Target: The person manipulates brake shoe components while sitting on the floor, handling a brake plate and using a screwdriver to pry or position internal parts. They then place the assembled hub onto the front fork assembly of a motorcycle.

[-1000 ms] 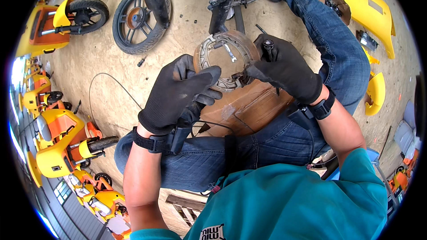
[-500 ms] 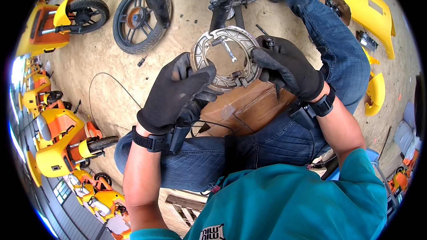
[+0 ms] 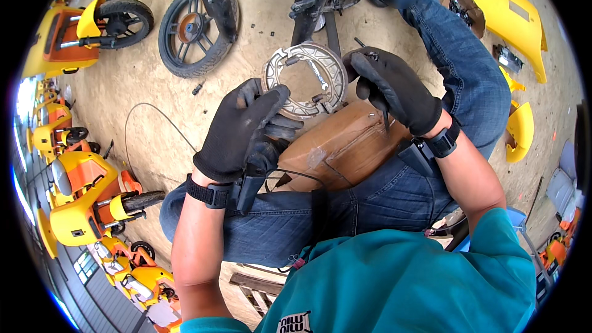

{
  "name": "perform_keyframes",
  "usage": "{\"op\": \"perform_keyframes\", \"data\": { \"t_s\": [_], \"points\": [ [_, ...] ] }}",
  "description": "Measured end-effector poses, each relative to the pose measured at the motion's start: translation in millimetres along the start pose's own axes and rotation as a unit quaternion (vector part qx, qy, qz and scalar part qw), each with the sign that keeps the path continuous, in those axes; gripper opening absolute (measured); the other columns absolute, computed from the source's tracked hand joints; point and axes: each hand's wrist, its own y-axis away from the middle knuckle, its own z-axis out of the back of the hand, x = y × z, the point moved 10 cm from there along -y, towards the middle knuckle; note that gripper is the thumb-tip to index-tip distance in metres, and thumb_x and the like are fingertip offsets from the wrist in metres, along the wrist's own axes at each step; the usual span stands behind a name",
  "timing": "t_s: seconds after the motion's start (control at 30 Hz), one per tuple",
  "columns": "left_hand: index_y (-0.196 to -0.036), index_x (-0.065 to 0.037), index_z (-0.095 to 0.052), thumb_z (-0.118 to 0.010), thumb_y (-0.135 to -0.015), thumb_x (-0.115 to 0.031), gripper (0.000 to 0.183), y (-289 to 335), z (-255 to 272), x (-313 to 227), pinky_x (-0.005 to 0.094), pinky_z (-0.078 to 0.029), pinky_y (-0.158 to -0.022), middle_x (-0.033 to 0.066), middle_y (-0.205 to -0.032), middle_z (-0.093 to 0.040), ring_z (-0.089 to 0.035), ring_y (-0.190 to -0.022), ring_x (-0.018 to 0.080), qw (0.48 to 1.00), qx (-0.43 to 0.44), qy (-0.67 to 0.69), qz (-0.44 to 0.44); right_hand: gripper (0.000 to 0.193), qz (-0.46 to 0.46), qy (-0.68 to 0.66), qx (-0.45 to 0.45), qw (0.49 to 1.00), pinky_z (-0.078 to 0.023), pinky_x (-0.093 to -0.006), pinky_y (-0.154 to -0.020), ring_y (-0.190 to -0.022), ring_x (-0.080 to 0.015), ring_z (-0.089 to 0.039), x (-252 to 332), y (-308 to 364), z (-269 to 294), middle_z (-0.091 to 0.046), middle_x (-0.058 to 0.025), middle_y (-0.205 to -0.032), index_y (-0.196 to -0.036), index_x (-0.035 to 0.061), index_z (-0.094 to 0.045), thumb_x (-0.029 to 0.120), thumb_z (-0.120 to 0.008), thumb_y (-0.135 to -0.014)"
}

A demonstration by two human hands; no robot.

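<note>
My left hand [image 3: 237, 126], in a black glove, grips the lower left rim of a pair of metal brake shoes [image 3: 338, 80]. The shoes form a ring, with small springs across the gaps between them. To the right of the ring, my gloved right hand [image 3: 398, 89] is closed around a thin dark rod-shaped tool [image 3: 386, 122], whose lower end sticks out below the fingers; its exact kind is hidden. Whether the right fingertips still touch the ring's edge I cannot tell. Through the ring's opening shows a small silver wrench [image 3: 321, 79].
Below the hands lies a brown cardboard box [image 3: 336, 142] by my legs. Ahead are a loose wheel [image 3: 188, 34] and a dark fork leg [image 3: 306, 15]. Yellow body panels [image 3: 509, 15] lie at right; yellow-orange scooters [image 3: 83, 191] line the left. A thin cable [image 3: 145, 105] curves across the floor.
My right hand has let go of the brake shoes' right side and drawn back from it. The ring has turned and shifted slightly left in my left hand.
</note>
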Motion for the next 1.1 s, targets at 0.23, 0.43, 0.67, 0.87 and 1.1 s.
{"op": "perform_keyframes", "data": {
  "t_s": [0.23,0.43,0.67,0.87,1.1],
  "points": [
    [-0.108,0.001,-0.06,-0.06,-0.098,-0.024,0.027,-0.4,-3.4,6.1,0.026,-0.058,-0.063,0.011,-0.091,-0.07,-0.072,-0.077,0.0193,0.989,-0.034,0.12,0.073,0.037,0.071,0.038,-0.13,0.988,-0.049,-0.0312,-0.069,-0.073,-0.0171,-0.06,-55.8,-56.8,57.7,-0.067,-0.0078,-0.088,-0.098,0.0039,-0.066,0.039,-0.054,-0.097],
    [-0.112,0.0,-0.058,-0.059,-0.098,-0.024,0.028,0.0,2.6,15.5,0.0276,-0.057,-0.059,0.0125,-0.091,-0.069,-0.073,-0.076,0.0215,0.989,-0.051,0.114,0.084,0.046,-0.119,0.364,-0.2,0.902,-0.049,-0.0443,-0.093,-0.106,-0.0403,-0.063,-123.7,-101.1,103.2,-0.067,-0.0241,-0.112,-0.108,0.0023,-0.069,0.04,-0.052,-0.09],
    [-0.114,0.003,-0.06,-0.055,-0.1,-0.022,0.029,7.7,8.3,18.0,0.0279,-0.058,-0.063,0.0143,-0.096,-0.069,-0.073,-0.078,0.0231,0.99,-0.063,0.103,0.079,0.05,-0.257,0.502,-0.027,0.825,-0.049,-0.0426,-0.098,-0.114,-0.0361,-0.061,-204.9,-123.1,122.5,-0.065,-0.0197,-0.123,-0.113,0.0033,-0.067,0.044,-0.063,-0.085],
    [-0.116,0.004,-0.06,-0.054,-0.1,-0.022,0.031,5.3,5.0,14.4,0.029,-0.059,-0.066,0.0137,-0.097,-0.068,-0.073,-0.081,0.0237,0.991,-0.059,0.072,0.091,0.054,0.045,0.395,-0.343,0.851,-0.048,-0.0436,-0.098,-0.114,-0.0377,-0.061,-113.1,-139.4,167.1,-0.064,-0.0236,-0.121,-0.125,0.0046,-0.058,0.035,-0.066,-0.081],
    [-0.107,0.003,-0.061,-0.061,-0.097,-0.021,0.026,-4.3,6.2,22.0,0.0282,-0.057,-0.065,0.0111,-0.091,-0.067,-0.07,-0.076,0.0201,0.993,-0.049,0.068,0.089,0.044,0.244,0.425,-0.297,0.82,-0.049,-0.043,-0.096,-0.112,-0.0369,-0.062,-24.2,-192.1,154.8,-0.066,-0.0202,-0.119,-0.129,0.0094,-0.06,0.026,-0.062,-0.088]
  ]
}}
